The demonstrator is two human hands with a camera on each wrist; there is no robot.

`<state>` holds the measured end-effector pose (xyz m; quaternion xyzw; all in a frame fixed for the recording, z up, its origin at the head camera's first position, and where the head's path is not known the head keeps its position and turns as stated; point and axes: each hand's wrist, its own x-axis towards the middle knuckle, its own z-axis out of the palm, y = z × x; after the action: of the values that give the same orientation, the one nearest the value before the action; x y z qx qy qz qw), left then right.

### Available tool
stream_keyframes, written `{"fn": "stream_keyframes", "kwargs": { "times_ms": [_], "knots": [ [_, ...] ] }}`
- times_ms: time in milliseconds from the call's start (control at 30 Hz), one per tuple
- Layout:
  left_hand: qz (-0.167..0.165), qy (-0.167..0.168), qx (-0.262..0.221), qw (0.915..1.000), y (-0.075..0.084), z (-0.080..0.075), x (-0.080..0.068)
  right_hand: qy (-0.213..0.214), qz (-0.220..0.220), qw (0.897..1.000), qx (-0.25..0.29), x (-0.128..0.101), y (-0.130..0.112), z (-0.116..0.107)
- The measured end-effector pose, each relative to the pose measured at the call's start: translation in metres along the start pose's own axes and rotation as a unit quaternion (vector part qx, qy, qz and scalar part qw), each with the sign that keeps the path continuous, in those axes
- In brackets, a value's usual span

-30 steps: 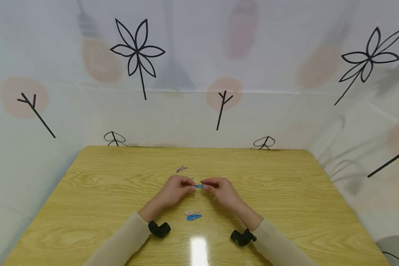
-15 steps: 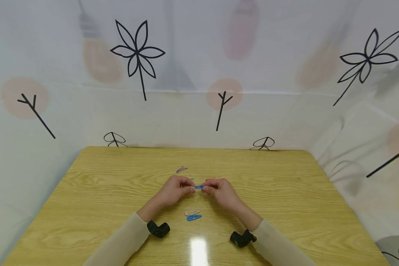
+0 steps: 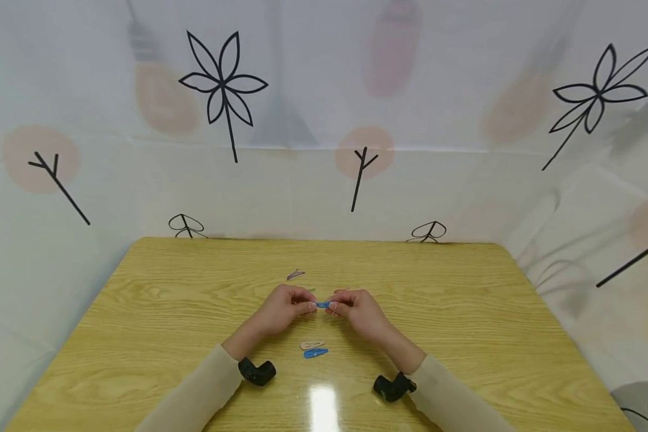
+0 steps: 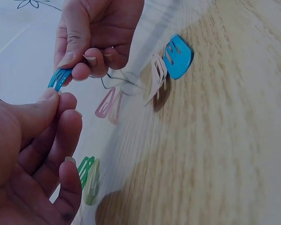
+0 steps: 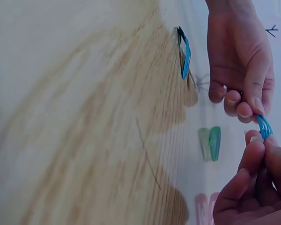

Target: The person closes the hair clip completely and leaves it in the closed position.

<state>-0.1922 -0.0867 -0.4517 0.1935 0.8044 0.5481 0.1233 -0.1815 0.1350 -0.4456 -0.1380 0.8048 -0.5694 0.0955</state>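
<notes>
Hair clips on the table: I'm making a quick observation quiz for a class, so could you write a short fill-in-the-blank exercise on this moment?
1. Both hands pinch one small hair clip whose colour is ____.
2. The left hand and the right hand hold that clip by its two ____.
3. Near the wrists, a beige clip lies beside a second ____ clip on the wooden table.
4. A green clip lies ____ on the table, held by no hand.

Missing words: blue; ends; blue; flat

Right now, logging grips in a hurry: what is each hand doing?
Left hand: pinching one end of the blue hair clip.
Right hand: pinching its other end.
</notes>
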Motion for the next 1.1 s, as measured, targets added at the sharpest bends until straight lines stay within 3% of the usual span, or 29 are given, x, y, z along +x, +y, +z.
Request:
{"fn": "stream_keyframes", "kwargs": {
  "times_ms": [300,600,1100],
  "knots": [
    [0.008,0.007,0.017,0.9998,-0.004,0.001,0.0,0.004,0.009,1.0,0.004,0.0,0.0,0.002],
    [0.006,0.009,0.001,0.9999,-0.004,-0.001,-0.004,-0.005,0.009,1.0,-0.01,-0.003,-0.001,0.001],
    [0.008,0.012,0.045,0.9989,0.003,-0.009,-0.009,-0.024,0.006,0.999,-0.023,-0.002,-0.004,0.005]
  ]
}}
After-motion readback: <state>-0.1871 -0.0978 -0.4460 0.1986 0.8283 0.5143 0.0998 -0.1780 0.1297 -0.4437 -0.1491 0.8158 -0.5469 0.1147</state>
